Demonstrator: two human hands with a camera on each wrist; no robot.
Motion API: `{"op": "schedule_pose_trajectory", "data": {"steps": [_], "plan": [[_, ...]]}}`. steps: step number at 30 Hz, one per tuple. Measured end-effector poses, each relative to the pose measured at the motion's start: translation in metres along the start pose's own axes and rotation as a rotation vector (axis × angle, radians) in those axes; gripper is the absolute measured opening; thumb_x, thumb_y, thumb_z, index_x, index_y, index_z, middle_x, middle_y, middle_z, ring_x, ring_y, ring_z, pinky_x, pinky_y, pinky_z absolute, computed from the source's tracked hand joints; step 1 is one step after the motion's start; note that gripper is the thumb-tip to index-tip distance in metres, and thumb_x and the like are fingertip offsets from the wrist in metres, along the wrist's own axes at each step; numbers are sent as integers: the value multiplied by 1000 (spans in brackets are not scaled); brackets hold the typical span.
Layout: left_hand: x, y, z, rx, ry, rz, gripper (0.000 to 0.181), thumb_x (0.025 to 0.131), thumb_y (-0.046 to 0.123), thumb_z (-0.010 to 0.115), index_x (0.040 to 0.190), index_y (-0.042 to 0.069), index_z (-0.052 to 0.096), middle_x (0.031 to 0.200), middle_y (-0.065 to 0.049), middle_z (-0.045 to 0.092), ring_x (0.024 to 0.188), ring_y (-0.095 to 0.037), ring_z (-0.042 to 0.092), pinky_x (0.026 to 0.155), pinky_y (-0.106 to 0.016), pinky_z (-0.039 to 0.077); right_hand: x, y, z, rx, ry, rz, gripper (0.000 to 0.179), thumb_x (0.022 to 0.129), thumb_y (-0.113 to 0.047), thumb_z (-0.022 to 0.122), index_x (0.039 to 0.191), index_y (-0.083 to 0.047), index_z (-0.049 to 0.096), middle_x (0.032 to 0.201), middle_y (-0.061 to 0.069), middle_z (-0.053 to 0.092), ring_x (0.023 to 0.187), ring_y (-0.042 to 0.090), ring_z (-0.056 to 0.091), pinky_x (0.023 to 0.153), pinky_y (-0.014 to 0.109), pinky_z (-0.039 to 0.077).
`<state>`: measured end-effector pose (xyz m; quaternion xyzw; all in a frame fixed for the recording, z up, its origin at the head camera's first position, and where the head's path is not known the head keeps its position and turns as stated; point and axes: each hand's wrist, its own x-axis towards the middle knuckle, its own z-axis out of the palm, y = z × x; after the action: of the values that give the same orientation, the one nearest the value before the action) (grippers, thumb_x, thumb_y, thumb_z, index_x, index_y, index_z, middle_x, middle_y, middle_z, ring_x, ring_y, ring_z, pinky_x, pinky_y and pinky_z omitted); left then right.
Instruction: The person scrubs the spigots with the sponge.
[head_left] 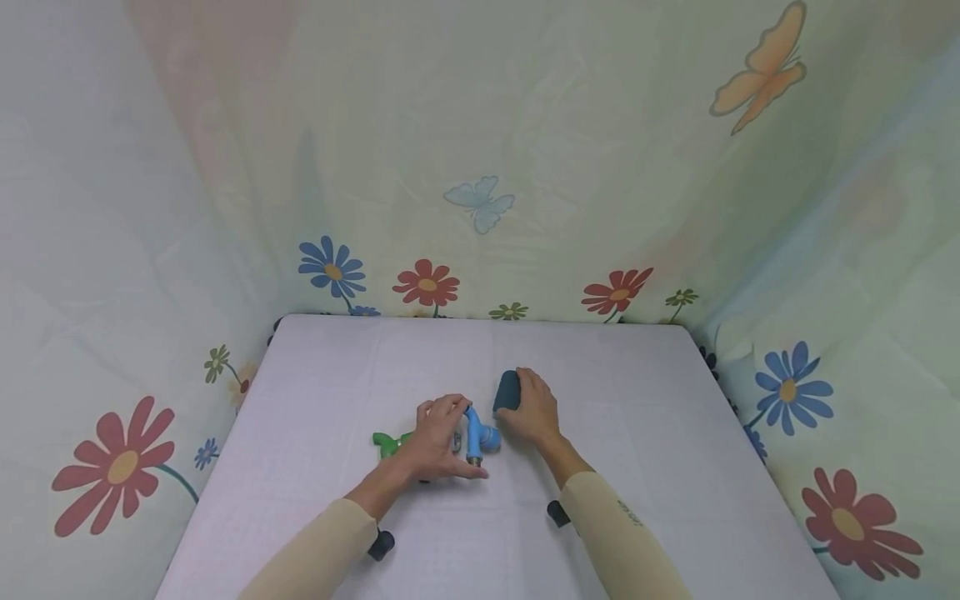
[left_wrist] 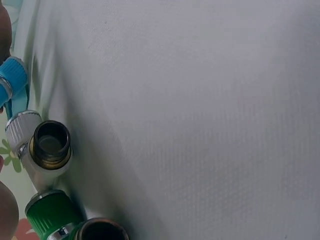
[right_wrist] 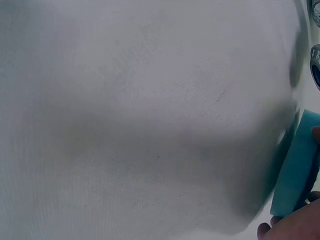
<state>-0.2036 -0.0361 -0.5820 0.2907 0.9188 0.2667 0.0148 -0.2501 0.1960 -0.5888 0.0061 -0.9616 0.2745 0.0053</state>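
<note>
Near the table's middle, a blue tap (head_left: pixel 474 435) lies between the fingertips and thumb of my left hand (head_left: pixel 435 440). The fingertips meet its upper end, and the thumb is at its lower threaded end. Partly behind this hand lies a green tap (head_left: pixel 386 444), its cap (left_wrist: pixel 52 212) large in the left wrist view. Between the two is a grey-white tap (left_wrist: pixel 47 167), mostly hidden from the head view. My right hand (head_left: pixel 534 408) grips a teal sponge (head_left: pixel 507 393) along its side. In the right wrist view the sponge (right_wrist: pixel 295 167) shows a turquoise layer and a darker one.
A white cloth covers the table (head_left: pixel 630 400). Black wrist-strap pieces (head_left: pixel 382 545) show beside both forearms. Flower-printed curtains (head_left: pixel 480 125) enclose the table at the back and both sides.
</note>
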Motion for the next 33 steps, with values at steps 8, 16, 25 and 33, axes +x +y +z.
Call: {"op": "schedule_pose_trajectory", "data": {"steps": [8, 16, 25, 33], "plan": [[1, 1, 7, 11, -22, -15, 119, 68, 75, 83, 156, 8, 40, 159, -9, 41, 150, -26, 34, 122, -55, 24, -3, -1, -1, -62, -36, -24, 88, 82, -25, 76, 158, -1, 38, 165, 23, 36, 153, 46, 32, 124, 64, 28], [1, 1, 7, 4, -25, -14, 121, 67, 73, 85, 157, 6, 39, 160, -11, 40, 151, -26, 33, 121, -56, 23, -3, 0, 0, -84, -62, -11, 89, 81, -24, 71, 160, -5, 35, 169, 22, 28, 156, 48, 23, 123, 69, 22], [1, 2, -1, 83, -63, -61, 117, 65, 77, 84, 152, 9, 45, 155, -8, 44, 149, -26, 36, 119, -56, 24, -5, -1, 0, -74, -52, -24, 79, 82, -7, 55, 160, -7, 39, 171, 20, 24, 158, 45, 18, 126, 67, 17], [-1, 3, -7, 252, -112, -78, 122, 59, 83, 82, 150, 9, 48, 152, -9, 47, 149, -30, 36, 121, -65, 20, -5, 0, -2, -74, -14, -28, 73, 82, 0, 52, 154, -8, 49, 168, 21, 32, 157, 44, 23, 124, 68, 22]]}}
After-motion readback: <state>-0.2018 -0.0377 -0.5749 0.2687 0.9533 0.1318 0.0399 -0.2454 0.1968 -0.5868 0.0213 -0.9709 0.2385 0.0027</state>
